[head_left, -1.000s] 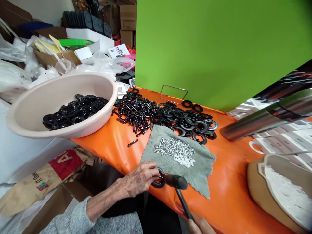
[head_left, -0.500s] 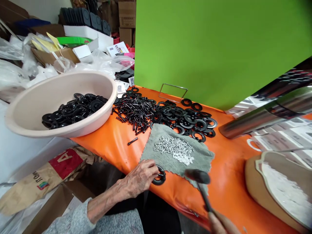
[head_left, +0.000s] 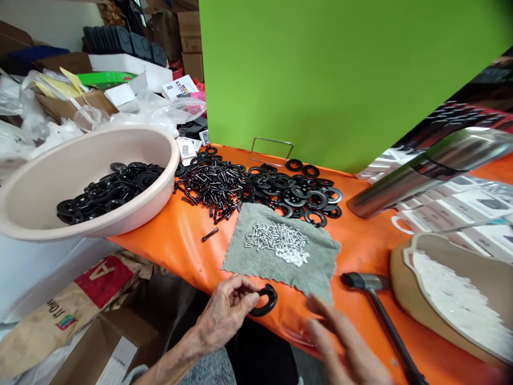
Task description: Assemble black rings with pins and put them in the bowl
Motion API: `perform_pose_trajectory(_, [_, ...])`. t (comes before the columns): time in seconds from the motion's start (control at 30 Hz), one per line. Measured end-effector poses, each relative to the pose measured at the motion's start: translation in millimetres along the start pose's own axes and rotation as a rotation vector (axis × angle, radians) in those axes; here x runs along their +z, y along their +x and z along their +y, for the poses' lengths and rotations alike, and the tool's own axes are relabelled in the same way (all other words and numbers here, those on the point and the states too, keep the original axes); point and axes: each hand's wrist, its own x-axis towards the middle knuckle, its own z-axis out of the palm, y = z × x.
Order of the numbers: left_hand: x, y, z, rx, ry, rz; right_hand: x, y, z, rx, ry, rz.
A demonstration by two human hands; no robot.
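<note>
On an orange-covered workbench (head_left: 172, 235) before a green panel (head_left: 320, 80), a black ring (head_left: 270, 299) is pinched at its rim by the fingers of the left hand (head_left: 226, 313), just off the edge of a grey towel (head_left: 280, 256). The mallet (head_left: 371, 282) has been put down, and the right hand (head_left: 340, 342) is left spread, empty and blurred, near it
</note>
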Motion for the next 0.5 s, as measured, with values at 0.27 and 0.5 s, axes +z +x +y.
perform_pose_trajectory(0.27, [6.5,-11.4,4.4,-0.055,-0.194,-0.006,63.1,-1.4,-46.7,0.200,0.713,-0.103])
perform_pose_trajectory(0.5, [-0.2,-21.8,-2.5,0.025,0.036,0.007,47.7,-1.1,-47.8,0.286,0.711,-0.223])
